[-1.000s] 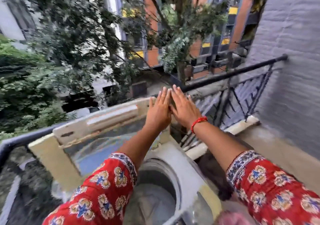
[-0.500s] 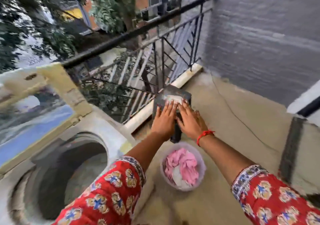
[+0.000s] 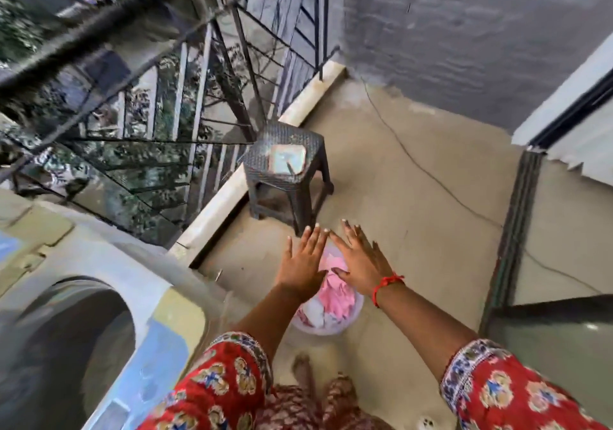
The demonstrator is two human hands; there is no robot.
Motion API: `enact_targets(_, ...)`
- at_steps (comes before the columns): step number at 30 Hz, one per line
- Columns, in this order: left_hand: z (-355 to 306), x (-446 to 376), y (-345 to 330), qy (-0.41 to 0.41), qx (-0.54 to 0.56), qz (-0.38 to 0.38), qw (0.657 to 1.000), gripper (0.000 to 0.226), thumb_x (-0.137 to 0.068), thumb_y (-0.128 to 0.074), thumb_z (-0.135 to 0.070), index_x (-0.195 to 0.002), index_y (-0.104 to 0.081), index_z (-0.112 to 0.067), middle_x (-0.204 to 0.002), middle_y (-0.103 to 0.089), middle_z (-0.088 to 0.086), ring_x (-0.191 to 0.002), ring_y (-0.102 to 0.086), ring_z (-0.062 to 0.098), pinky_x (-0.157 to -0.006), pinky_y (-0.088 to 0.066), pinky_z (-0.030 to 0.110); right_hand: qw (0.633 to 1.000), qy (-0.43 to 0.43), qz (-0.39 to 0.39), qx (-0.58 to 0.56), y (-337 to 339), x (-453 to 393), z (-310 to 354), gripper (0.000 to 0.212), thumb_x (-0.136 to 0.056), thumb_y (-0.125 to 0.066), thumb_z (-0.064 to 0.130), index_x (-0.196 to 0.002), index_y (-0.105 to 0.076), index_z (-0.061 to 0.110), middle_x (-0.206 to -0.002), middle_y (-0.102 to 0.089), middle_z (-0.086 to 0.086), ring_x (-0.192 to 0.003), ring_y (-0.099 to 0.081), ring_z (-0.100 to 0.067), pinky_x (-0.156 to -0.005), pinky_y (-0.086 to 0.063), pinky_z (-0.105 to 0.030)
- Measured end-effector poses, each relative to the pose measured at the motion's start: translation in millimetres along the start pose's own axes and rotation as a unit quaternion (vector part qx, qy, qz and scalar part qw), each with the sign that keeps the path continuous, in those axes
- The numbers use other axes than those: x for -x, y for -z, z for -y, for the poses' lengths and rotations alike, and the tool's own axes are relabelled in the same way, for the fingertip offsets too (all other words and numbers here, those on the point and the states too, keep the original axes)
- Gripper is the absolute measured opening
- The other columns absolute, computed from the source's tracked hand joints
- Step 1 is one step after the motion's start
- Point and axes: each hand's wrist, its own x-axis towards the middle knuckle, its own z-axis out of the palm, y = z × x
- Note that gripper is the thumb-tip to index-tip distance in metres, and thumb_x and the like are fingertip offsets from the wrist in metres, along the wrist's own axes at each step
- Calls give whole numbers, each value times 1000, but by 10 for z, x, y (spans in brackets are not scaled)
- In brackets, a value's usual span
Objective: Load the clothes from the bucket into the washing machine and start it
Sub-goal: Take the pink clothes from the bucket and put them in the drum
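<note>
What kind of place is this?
Most likely a home balcony used for laundry: a metal railing with trees beyond, a top-loading washing machine, and a bucket of clothes on the concrete floor.

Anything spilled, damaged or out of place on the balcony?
Nothing stands out. Clothes sit inside the bucket, none on the floor; stool is upright; both hands, left hand and right hand, hover open above the bucket.
</note>
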Motion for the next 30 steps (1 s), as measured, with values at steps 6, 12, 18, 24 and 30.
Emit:
enact_targets(6, 360, -348, -611, -5, -45, 53, 998, 90, -95, -48, -47, -152, 16, -20, -162, 15, 4, -150, 10, 26, -118, 4, 52, 999, -25, 48, 6, -539, -398, -111, 100, -80, -66, 52, -148, 6, 46, -161, 17, 2, -150, 1, -29, -111, -28, -57)
enact_targets(12, 542, -785, -1538, -6, -28, 110, 994, 98, -92, -54, -46, -150, 21, -23, -161, 18, 1, -150, 11, 27, -120, 2, 54, 994, -45, 97, 23, -1345, -865, -341, 109, -76, -69, 57, -150, 10, 40, -160, 22, -1, -149, 7, -30, -112, -26, -57)
enact_targets(18, 677, -1168, -2648, 22, 16, 146, 989, 103, -87, -57, -54, -150, 19, -26, -156, 26, -4, -149, 13, 29, -118, -3, 56, 990, -49, 135, 5, -2374, -1280, -577, 112, -74, -66, 63, -149, 14, 40, -159, 24, -1, -148, 15, -31, -116, -16, -60)
enact_targets(24, 852, -1455, -3487, 34, 5, 179, 983, 116, -80, -63, -59, -150, 23, -27, -161, 22, -2, -149, 13, 32, -116, -2, 63, 981, -71, 179, -11, -3374, -1626, -830, 125, -63, -71, 69, -145, 20, 45, -156, 33, 2, -145, 23, -35, -109, -17, -70)
enact_targets(30, 1022, -1801, -4093, 77, 21, 218, 973, 148, -59, -75, -68, -124, 54, -35, -157, 31, 0, -146, 21, 37, -105, -15, 75, 970, -91, 221, -52, -4036, -1998, -980, 142, -48, -82, 66, -138, 27, 55, -151, 42, 4, -139, 35, -38, -98, -11, -81)
